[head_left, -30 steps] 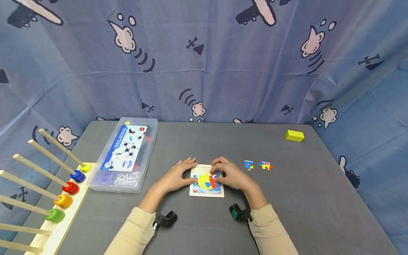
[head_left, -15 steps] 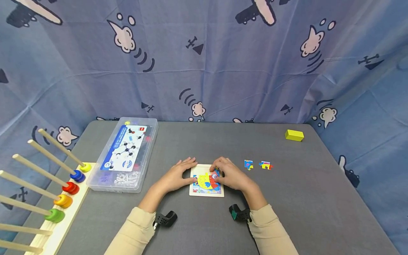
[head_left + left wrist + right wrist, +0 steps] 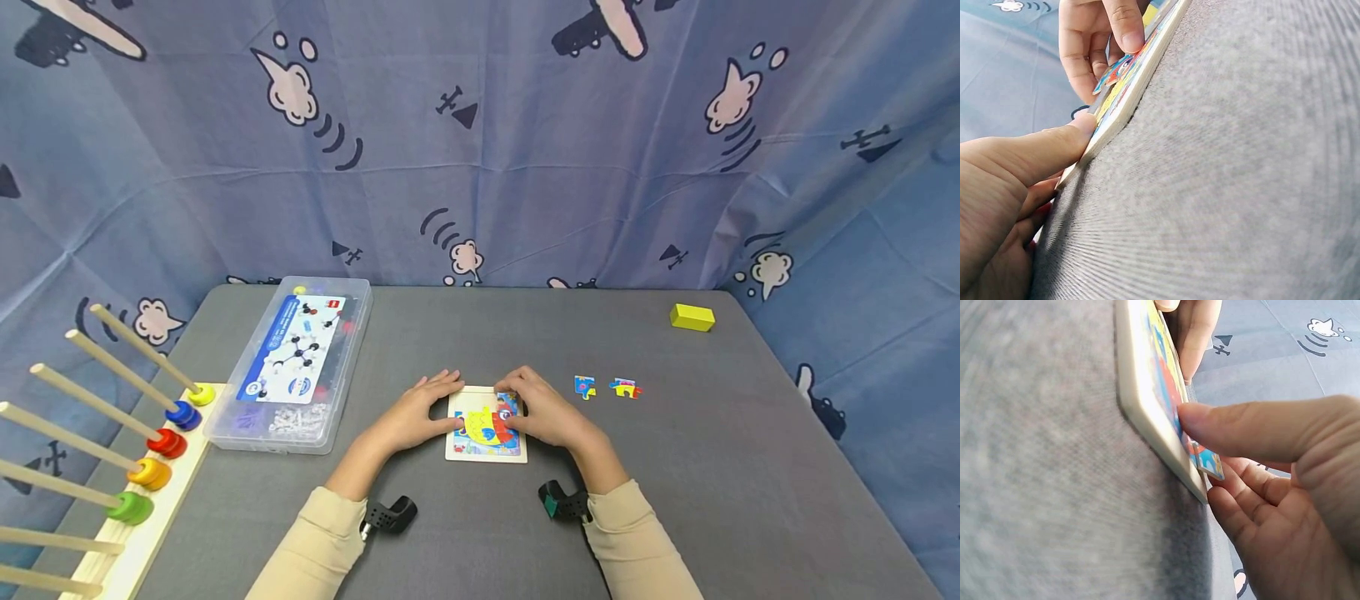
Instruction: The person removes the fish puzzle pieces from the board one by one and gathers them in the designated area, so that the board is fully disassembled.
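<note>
A wooden-framed fish jigsaw puzzle (image 3: 480,458) lies on the grey table in the head view. My left hand (image 3: 412,415) grips its left edge, thumb on the face and fingers along the side. My right hand (image 3: 550,410) is over the upper right part. A colourful puzzle piece (image 3: 1212,464) there sticks up out of the frame, tilted, between the right thumb (image 3: 1210,425) and the curled fingers. That thumb touches the red part of the picture; exact finger contact with the piece is partly hidden. Two loose puzzle pieces (image 3: 585,387) lie to the right.
A clear plastic molecular model kit box (image 3: 292,367) stands at the left. Beside it is a wooden peg rack (image 3: 176,483) with coloured rings. A yellow block (image 3: 692,317) sits at the back right, before a blue patterned curtain (image 3: 480,142).
My right index finger has moved up and back toward the frame's top edge, showing more of the upper right picture. The left hand and the loose pieces have stayed put.
</note>
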Action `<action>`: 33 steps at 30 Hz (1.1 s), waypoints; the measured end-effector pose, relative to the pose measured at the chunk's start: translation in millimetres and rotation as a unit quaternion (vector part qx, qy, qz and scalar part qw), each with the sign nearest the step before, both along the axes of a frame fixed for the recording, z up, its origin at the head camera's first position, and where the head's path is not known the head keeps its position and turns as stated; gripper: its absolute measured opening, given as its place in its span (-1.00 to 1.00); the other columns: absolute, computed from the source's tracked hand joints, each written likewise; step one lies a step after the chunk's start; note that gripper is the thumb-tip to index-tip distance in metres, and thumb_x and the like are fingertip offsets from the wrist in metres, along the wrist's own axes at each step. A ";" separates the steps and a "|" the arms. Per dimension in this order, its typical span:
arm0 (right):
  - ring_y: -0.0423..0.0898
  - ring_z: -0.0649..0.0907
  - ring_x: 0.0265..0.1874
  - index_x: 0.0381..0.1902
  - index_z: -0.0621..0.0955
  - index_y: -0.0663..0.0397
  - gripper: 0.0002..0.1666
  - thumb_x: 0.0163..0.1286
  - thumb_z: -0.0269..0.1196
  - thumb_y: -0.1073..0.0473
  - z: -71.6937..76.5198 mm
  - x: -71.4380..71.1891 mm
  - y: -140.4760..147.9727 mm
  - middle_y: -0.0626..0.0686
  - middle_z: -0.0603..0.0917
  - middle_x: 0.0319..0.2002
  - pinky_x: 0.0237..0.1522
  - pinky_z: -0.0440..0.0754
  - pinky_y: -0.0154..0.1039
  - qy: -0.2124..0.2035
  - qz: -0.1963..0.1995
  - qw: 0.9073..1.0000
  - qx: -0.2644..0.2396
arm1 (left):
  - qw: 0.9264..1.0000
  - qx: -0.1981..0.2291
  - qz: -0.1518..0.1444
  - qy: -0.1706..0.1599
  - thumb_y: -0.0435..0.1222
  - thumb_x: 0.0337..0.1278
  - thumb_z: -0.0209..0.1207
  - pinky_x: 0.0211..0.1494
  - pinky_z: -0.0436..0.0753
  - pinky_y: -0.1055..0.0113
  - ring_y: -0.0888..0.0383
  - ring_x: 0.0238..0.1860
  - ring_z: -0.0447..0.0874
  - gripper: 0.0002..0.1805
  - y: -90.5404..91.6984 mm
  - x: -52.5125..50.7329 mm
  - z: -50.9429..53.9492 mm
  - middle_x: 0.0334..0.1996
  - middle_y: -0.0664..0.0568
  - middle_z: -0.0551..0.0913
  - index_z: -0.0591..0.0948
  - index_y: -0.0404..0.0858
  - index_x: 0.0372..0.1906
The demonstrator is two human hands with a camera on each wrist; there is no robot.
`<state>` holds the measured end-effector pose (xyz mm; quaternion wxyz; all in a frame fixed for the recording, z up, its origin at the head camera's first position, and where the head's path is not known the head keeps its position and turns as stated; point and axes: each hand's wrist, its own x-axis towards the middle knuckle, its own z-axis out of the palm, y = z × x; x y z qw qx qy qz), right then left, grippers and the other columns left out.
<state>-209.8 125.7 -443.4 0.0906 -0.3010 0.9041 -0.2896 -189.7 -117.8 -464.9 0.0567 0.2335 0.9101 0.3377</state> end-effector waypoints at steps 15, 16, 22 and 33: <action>0.03 0.52 0.02 0.12 0.58 0.04 -0.54 0.23 0.28 0.31 5.1 -1.0 5.7 0.08 0.54 0.00 0.06 0.52 0.03 0.012 0.003 1.000 0.017 | 1.000 -0.003 -0.003 0.000 -0.08 0.12 0.25 0.51 0.01 -0.03 -0.01 0.47 0.09 -0.32 -0.7 -1.3 -2.4 0.40 -0.07 0.29 0.40 -0.29 0.32; 0.03 0.53 0.02 0.12 0.59 0.05 -0.54 0.23 0.27 0.32 4.9 -1.0 5.9 0.08 0.55 0.00 0.05 0.52 0.03 0.015 0.002 1.000 0.016 | 1.000 -0.003 -0.003 0.000 -0.09 0.12 0.25 0.51 0.01 -0.03 -0.01 0.47 0.09 -0.32 -0.7 -1.2 -2.6 0.40 -0.07 0.29 0.40 -0.28 0.32; -0.02 0.55 -0.03 0.10 0.61 0.09 -0.55 0.22 0.25 0.36 2.2 -2.5 5.8 0.05 0.58 -0.02 0.02 0.55 -0.03 0.030 -0.008 1.000 0.004 | 1.000 -0.003 0.000 0.000 -0.08 0.12 0.26 0.52 -0.01 0.00 0.00 0.47 0.09 -0.32 -1.4 -1.5 -3.1 0.40 -0.06 0.29 0.40 -0.27 0.32; -0.09 0.55 -0.17 0.03 0.63 0.09 -0.59 0.18 0.32 0.32 2.4 -2.2 8.7 0.00 0.62 -0.08 -0.09 0.55 -0.11 0.043 -0.020 0.999 -0.012 | 1.000 0.000 -0.003 0.003 -0.09 0.11 0.26 0.52 0.00 -0.01 -0.01 0.47 0.09 -0.32 -1.3 -0.2 -2.2 0.40 -0.08 0.29 0.41 -0.28 0.31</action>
